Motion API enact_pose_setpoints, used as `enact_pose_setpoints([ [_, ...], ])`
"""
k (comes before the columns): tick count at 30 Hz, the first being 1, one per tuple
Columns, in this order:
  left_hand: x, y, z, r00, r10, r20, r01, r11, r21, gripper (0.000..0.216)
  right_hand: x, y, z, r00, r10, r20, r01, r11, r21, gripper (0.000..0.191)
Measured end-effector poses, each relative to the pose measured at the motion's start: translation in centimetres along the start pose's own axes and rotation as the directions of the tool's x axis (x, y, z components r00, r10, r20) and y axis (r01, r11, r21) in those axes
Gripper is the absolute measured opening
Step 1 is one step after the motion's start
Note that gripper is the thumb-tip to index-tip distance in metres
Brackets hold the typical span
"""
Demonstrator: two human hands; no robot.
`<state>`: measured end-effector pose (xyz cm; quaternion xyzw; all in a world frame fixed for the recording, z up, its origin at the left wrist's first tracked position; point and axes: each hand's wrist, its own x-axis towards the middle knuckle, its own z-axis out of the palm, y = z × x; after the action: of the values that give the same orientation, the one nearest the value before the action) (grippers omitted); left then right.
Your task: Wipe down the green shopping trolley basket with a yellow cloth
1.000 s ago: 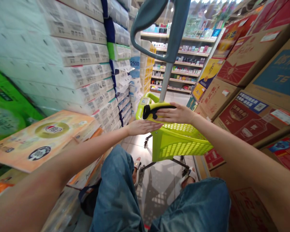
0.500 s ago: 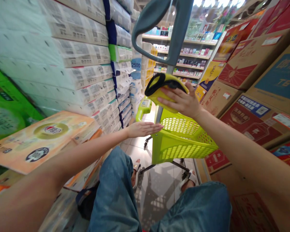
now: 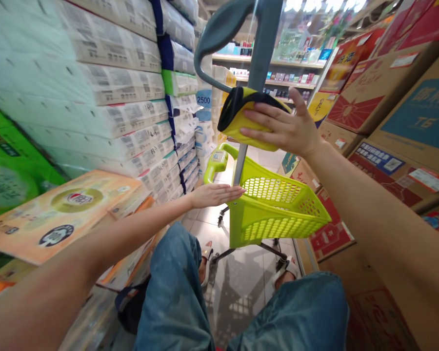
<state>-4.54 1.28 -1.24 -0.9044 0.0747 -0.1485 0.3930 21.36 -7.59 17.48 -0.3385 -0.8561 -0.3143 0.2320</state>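
Head view: the right hand [image 3: 287,130] is above the basket [image 3: 278,219], fingers stretched out and slightly spread, laid flat on a yellow cloth [image 3: 237,122] with a dark edge. The cloth sits against the grey pole [image 3: 259,63] that rises from the basket's far side. The thumb points up; it seems clear of the cloth, though the angle makes this unsure. The left hand [image 3: 214,195] is at the basket's near-left rim, palm down, fingers straight and pressed together, holding nothing. Left of the basket stand stacked packs [image 3: 124,83]; right of it, cartons [image 3: 384,83]. Below it are denim knees [image 3: 179,282].
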Motion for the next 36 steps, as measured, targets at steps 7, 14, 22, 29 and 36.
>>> enact_pose_setpoints([
  [7, 0.0, 0.1, 0.0, 0.990, -0.004, 0.139, 0.032, 0.979, -0.200, 0.066, -4.9, -4.5, 5.9, 0.995, -0.086, 0.054, 0.091, 0.991, -0.097, 0.055],
  [14, -0.1, 0.2, 0.8, 0.994, 0.003, 0.112, 0.012, 0.992, -0.126, 0.066, -4.7, -3.5, 4.6, 0.975, -0.180, 0.130, 0.159, 0.975, 0.157, 0.052],
  [22, -0.2, 0.2, 0.5, 1.000, 0.007, -0.017, -0.005, 0.994, 0.110, 0.058, -0.6, -0.2, 1.5, 1.000, -0.017, 0.014, 0.017, 0.998, 0.060, 0.045],
  [29, -0.4, 0.3, 1.4, 0.996, 0.010, -0.083, -0.006, 0.999, 0.047, 0.053, -6.8, -6.3, 6.9, 0.954, -0.210, 0.216, 0.220, 0.975, -0.024, 0.064],
  [36, -0.2, 0.1, 1.0, 0.998, 0.021, -0.053, -0.011, 0.983, 0.182, 0.059, -1.2, -2.3, 0.4, 0.921, -0.283, 0.268, 0.346, 0.911, -0.226, 0.066],
])
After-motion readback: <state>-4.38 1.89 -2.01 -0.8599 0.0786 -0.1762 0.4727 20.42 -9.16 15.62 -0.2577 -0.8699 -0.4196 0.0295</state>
